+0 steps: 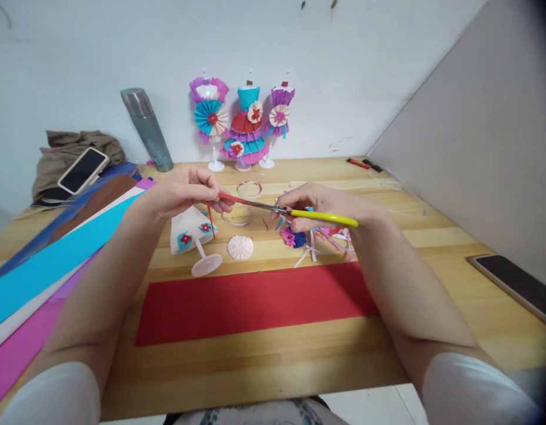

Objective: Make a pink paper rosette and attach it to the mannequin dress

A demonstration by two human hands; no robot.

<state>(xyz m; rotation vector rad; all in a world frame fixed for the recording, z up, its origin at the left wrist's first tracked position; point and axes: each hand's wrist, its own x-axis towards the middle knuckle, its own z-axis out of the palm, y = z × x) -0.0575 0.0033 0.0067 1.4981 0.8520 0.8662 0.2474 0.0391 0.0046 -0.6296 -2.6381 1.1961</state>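
Observation:
Pinched in my left hand (188, 190) is a narrow red paper strip (226, 197), one end hanging below the fingers. My right hand (319, 203) grips yellow-handled scissors (321, 217), their blades pointing left and meeting the strip. Whether the blades are parted is hard to make out. Below both hands lies a wide sheet of red paper (255, 301). Under my left hand a small white dress form (206, 262) lies tipped over, its pale skirt trimmed with red and blue flowers. A pleated pale pink rosette (240, 247) sits beside it.
Three dressed miniature mannequins (248, 127) stand by the wall, with a thermos (149, 130) to their left. Coloured paper sheets (64, 260) fan out at left near a phone (83, 170). Paper scraps (334, 239) and rolls of tape (249, 189) lie mid-table. Another phone (516, 286) rests at right.

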